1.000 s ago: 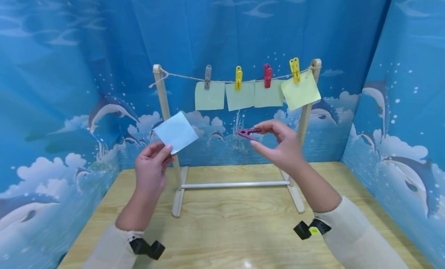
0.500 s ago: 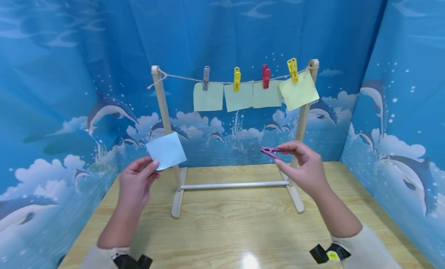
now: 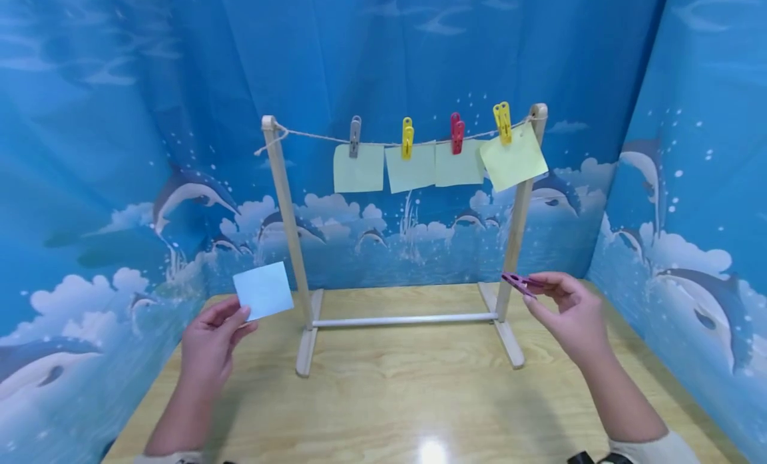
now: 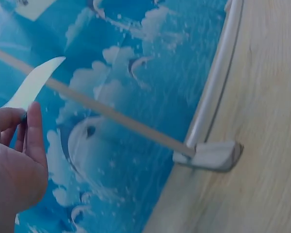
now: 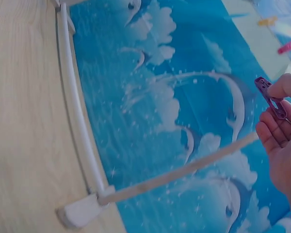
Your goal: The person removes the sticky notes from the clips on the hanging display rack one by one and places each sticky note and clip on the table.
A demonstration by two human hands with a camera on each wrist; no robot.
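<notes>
My left hand (image 3: 206, 347) pinches a light blue square paper note (image 3: 263, 291) by its lower left corner, left of the rack's left post. The left wrist view shows the note (image 4: 34, 85) edge-on and slightly curved between thumb and fingers. On the other side, my right hand (image 3: 580, 327) pinches a purple clothespin (image 3: 518, 283) in front of the right post. In the right wrist view the clothespin (image 5: 270, 97) sits between thumb and fingers. Several pale green notes hang from the string, held by a grey clothespin (image 3: 355, 136), yellow ones and a red clothespin (image 3: 457, 134).
A wooden rack has a left post (image 3: 287, 214), a right post (image 3: 520, 228) and a white crossbar (image 3: 404, 319). Its feet stand on a wood-grain table (image 3: 383, 391). A blue curtain (image 3: 383, 51) printed with dolphins surrounds the table.
Both hands have drawn down and apart: the left with the blue note down and leftward, the right with the purple clothespin down and rightward. The hanging notes stay in place.
</notes>
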